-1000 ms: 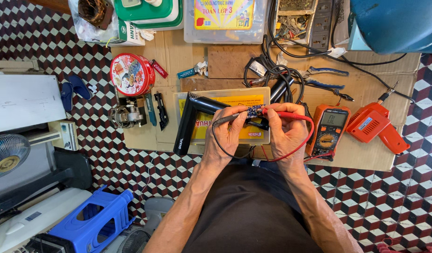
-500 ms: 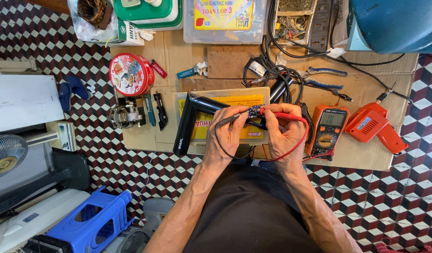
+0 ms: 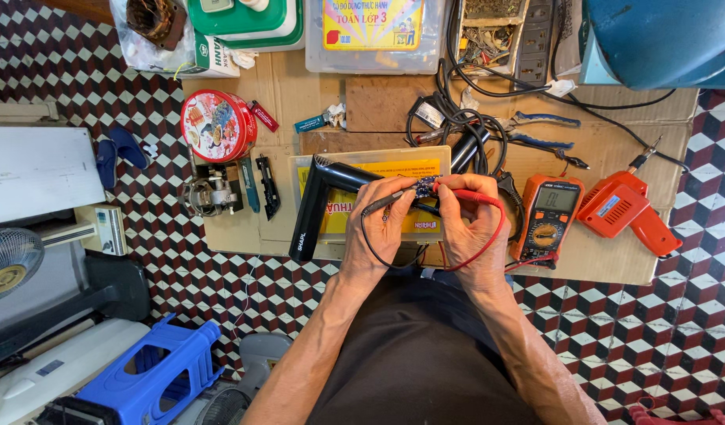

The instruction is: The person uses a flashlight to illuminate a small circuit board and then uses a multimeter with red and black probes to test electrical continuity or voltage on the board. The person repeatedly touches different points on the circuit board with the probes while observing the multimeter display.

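Circuit board [image 3: 424, 187] sits between both hands, left [image 3: 382, 228] gripping black probe [image 3: 378, 205], right [image 3: 473, 232] red.

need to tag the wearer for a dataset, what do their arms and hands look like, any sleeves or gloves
Both forearms are bare from the elbow down: no sleeves reach into view. The left hand and right hand are bare too, with no gloves. No watch, wristband or ring can be made out on either. Below the arms, the person wears dark clothing.
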